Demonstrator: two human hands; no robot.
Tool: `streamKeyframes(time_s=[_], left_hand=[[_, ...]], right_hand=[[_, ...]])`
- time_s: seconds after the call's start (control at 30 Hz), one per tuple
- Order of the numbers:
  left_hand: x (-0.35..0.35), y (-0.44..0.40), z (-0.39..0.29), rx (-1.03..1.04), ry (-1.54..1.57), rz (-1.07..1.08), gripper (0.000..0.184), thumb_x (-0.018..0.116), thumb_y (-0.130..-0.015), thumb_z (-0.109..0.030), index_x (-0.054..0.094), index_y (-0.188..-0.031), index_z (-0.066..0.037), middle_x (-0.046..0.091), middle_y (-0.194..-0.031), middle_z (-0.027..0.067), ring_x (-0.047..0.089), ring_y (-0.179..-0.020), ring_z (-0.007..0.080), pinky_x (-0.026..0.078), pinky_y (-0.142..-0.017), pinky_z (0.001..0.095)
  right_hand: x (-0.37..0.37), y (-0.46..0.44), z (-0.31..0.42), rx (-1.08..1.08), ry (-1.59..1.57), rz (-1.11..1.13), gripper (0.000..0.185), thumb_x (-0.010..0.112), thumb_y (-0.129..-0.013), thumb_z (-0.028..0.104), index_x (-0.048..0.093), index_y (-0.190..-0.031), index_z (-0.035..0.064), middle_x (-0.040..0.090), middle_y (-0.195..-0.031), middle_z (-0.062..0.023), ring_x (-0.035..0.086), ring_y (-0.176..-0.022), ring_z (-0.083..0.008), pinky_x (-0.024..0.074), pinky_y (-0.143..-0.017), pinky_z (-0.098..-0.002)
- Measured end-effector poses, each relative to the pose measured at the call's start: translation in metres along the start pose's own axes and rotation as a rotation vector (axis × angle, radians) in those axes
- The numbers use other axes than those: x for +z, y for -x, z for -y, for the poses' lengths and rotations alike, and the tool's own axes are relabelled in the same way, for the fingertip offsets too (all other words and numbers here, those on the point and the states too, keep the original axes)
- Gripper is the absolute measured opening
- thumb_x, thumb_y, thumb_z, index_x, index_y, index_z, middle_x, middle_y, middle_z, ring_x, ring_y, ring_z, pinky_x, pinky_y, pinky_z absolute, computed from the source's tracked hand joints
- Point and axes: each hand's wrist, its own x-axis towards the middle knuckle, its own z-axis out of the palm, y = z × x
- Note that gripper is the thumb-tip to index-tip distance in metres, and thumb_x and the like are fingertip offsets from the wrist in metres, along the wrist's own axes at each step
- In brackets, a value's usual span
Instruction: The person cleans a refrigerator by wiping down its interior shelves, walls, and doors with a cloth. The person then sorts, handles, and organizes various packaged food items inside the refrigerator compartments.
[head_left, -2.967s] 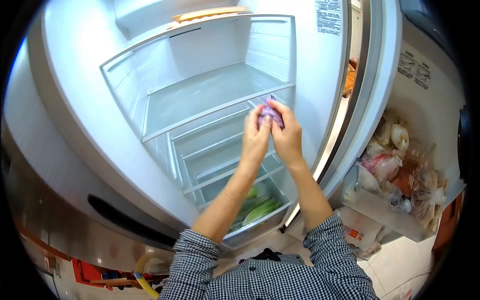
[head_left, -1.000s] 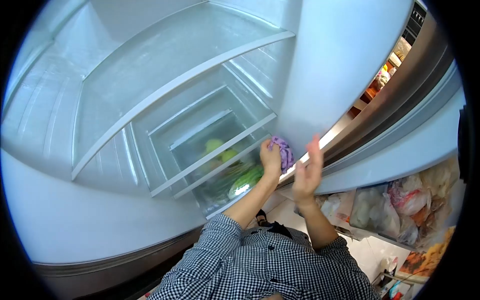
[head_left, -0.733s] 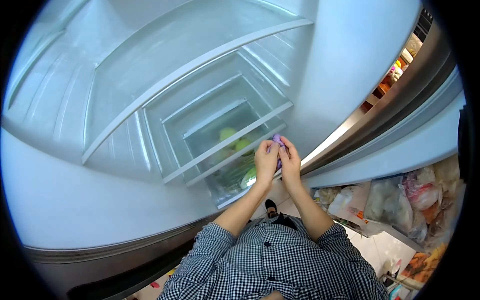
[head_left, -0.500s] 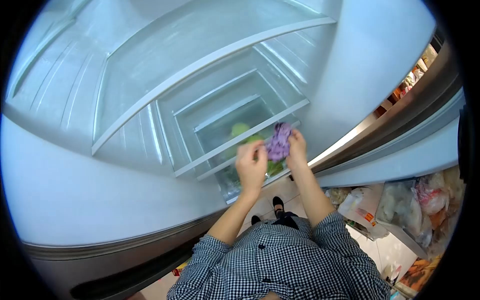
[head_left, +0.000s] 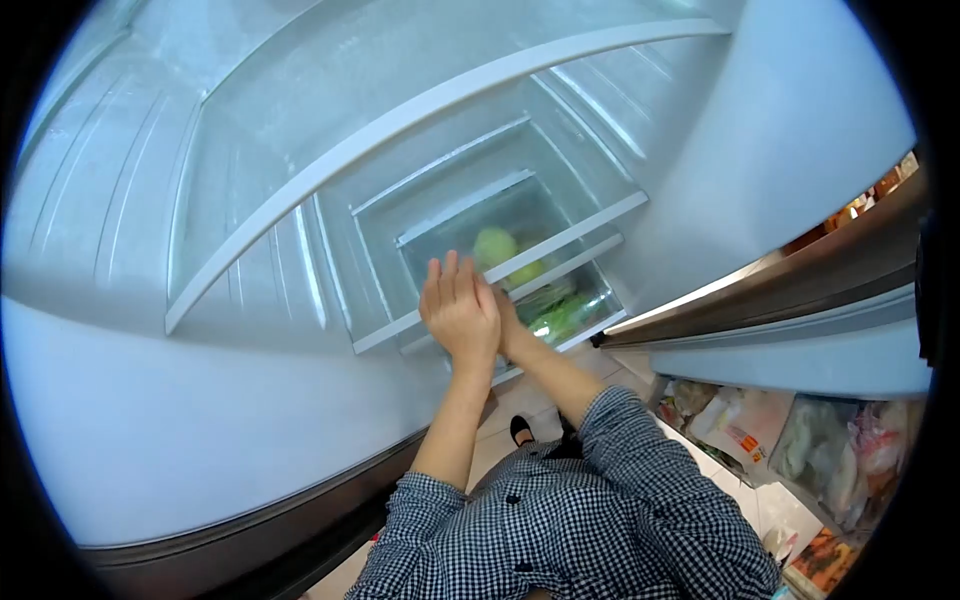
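My left hand (head_left: 459,305) is raised at the front edge of the lower glass shelf (head_left: 415,323), its back toward me and its fingers stretched upward. My right hand (head_left: 511,325) is tucked behind it, wrist crossing from the right, and most of its fingers are hidden. The two hands overlap. The purple cloth seen earlier does not show; whether it is behind the hands I cannot tell. Beneath the shelf, a clear drawer (head_left: 607,312) holds a round pale green vegetable (head_left: 494,246) and leafy greens (head_left: 562,317).
A wide upper glass shelf (head_left: 440,100) spans the fridge above my hands. On the right, the fridge door (head_left: 800,355) stands open. Below it, a pulled-out drawer holds several plastic-bagged items (head_left: 825,450). My shoe (head_left: 521,431) is on the tiled floor.
Both hands moved left and came together, the left now in front of the right. The crumpled purple cloth, held up between them before, is out of sight. The view shifted slightly.
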Motion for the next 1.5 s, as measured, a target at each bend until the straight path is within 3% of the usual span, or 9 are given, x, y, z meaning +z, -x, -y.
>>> streamKeyframes(time_s=[0.07,0.3,0.43,0.53,0.7,0.97,1.07,1.27,1.5], left_hand=[[-0.001,0.002,0.001,0.013,-0.01,0.007,0.02,0.055,-0.081,-0.013,0.064,-0.097,-0.005,0.062,-0.11,0.0112,0.052,-0.111,0.0322,0.036,-0.092,0.0439],[0.008,0.003,0.007,0.078,-0.102,-0.017,0.025,0.057,-0.076,-0.014,0.064,-0.099,-0.008,0.061,-0.113,0.0076,0.052,-0.111,0.0302,0.037,-0.089,0.0417],[0.009,0.006,0.007,0.066,-0.088,-0.02,0.024,0.054,-0.08,-0.014,0.063,-0.101,-0.007,0.061,-0.114,0.0076,0.05,-0.114,0.0294,0.035,-0.092,0.0416],[0.006,0.007,0.008,0.057,-0.033,-0.006,0.025,0.053,-0.082,-0.015,0.063,-0.103,-0.007,0.061,-0.114,0.0084,0.051,-0.114,0.0299,0.035,-0.093,0.0423],[-0.009,0.005,0.01,-0.012,0.184,0.03,0.026,0.052,-0.083,-0.01,0.061,-0.107,-0.004,0.061,-0.111,0.0126,0.053,-0.108,0.0321,0.036,-0.094,0.0422],[-0.056,0.028,0.038,-0.375,0.269,-0.251,0.025,0.049,-0.082,-0.001,0.054,-0.106,0.001,0.059,-0.104,0.0161,0.053,-0.102,0.0347,0.033,-0.103,0.0446],[-0.062,0.032,0.048,-0.388,0.272,-0.139,0.029,0.045,-0.084,-0.002,0.052,-0.111,0.004,0.058,-0.107,0.0166,0.052,-0.105,0.0311,0.039,-0.093,0.0393],[-0.065,0.032,0.046,-0.436,0.386,-0.239,0.036,0.045,-0.09,-0.01,0.044,-0.122,0.005,0.052,-0.119,0.0219,0.05,-0.11,0.0328,0.038,-0.094,0.0393],[-0.066,0.046,0.046,-0.412,0.436,-0.34,0.034,0.047,-0.09,-0.011,0.046,-0.121,0.004,0.051,-0.122,0.0179,0.046,-0.115,0.0312,0.032,-0.101,0.0381]], right_hand=[[-0.03,-0.028,-0.018,0.199,0.167,0.405,0.027,0.049,-0.083,0.018,0.056,-0.106,0.0067,0.057,-0.109,-0.0146,0.052,-0.105,-0.0337,0.0438,-0.084,-0.0431],[-0.063,-0.077,-0.119,0.312,0.42,0.04,0.038,0.058,-0.078,0.019,0.054,-0.115,0.0107,0.049,-0.126,-0.0125,0.042,-0.12,-0.0326,0.0379,-0.089,-0.0485],[0.022,-0.057,-0.073,-0.23,0.24,-0.006,0.037,0.056,-0.08,0.021,0.053,-0.116,0.0113,0.051,-0.123,-0.012,0.048,-0.114,-0.0288,0.0396,-0.09,-0.0419],[0.092,0.001,-0.05,-0.059,-0.265,0.054,0.03,0.053,-0.083,0.02,0.058,-0.111,0.0102,0.058,-0.112,-0.0133,0.055,-0.105,-0.0295,0.0424,-0.089,-0.0409],[-0.03,0.023,0.018,0.28,-0.284,0.36,0.025,0.052,-0.083,0.014,0.062,-0.105,0.0073,0.063,-0.102,-0.0137,0.059,-0.097,-0.0293,0.045,-0.087,-0.0393],[-0.173,-0.04,-0.002,0.1,0.072,-0.58,0.031,0.052,-0.074,-0.005,0.062,-0.102,0.0045,0.062,-0.101,-0.0136,0.059,-0.093,-0.031,0.0468,-0.079,-0.038],[-0.147,-0.065,-0.019,-0.058,0.548,-0.435,0.025,0.056,-0.072,0.001,0.063,-0.095,0.0077,0.062,-0.099,-0.0123,0.058,-0.095,-0.0314,0.0455,-0.078,-0.0396],[-0.037,-0.058,0.112,-0.279,0.073,-0.264,0.021,0.06,-0.067,0.009,0.063,-0.088,0.0085,0.063,-0.09,-0.0077,0.059,-0.094,-0.0264,0.0423,-0.077,-0.0404],[-0.065,0.011,0.067,-0.141,-0.196,-0.237,0.018,0.056,-0.078,0.008,0.064,-0.095,0.0068,0.063,-0.095,-0.0096,0.058,-0.093,-0.0271,0.0425,-0.081,-0.0384]])
